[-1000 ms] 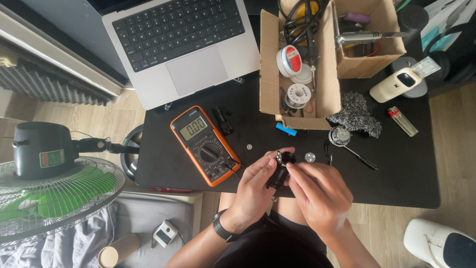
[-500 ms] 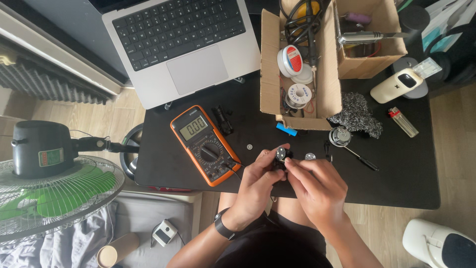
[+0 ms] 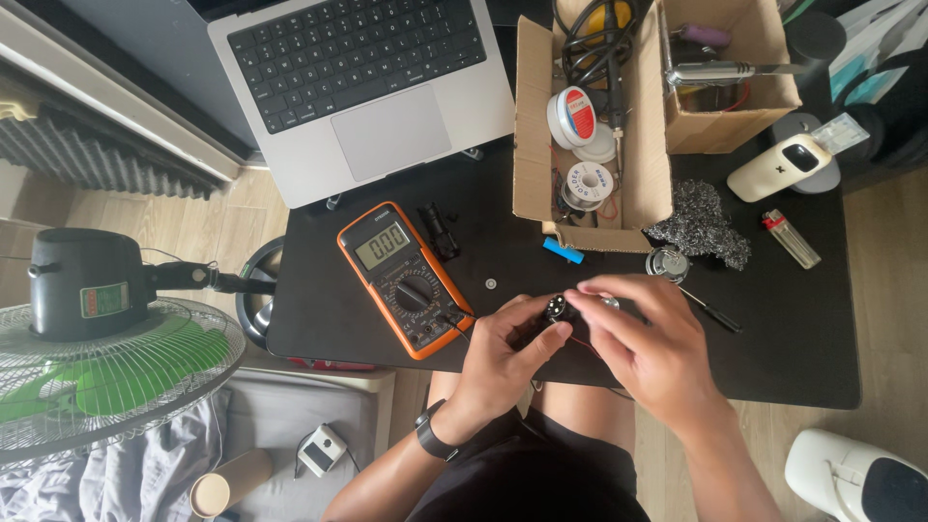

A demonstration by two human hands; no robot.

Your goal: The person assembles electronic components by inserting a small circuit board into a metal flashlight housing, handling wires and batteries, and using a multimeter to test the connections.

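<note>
While your left hand [image 3: 503, 358] curls around a small black part [image 3: 555, 310] with a round silvery face, pinching it just above the near edge of the black worktop [image 3: 773, 329], your right hand [image 3: 648, 348] meets it from the other side — fingertips closed on its top. A thin red wire [image 3: 584, 344] shows between your hands. Just left lies an orange multimeter [image 3: 406, 278]; beyond stand a cardboard box [image 3: 643, 164] and a laptop [image 3: 367, 87].
</note>
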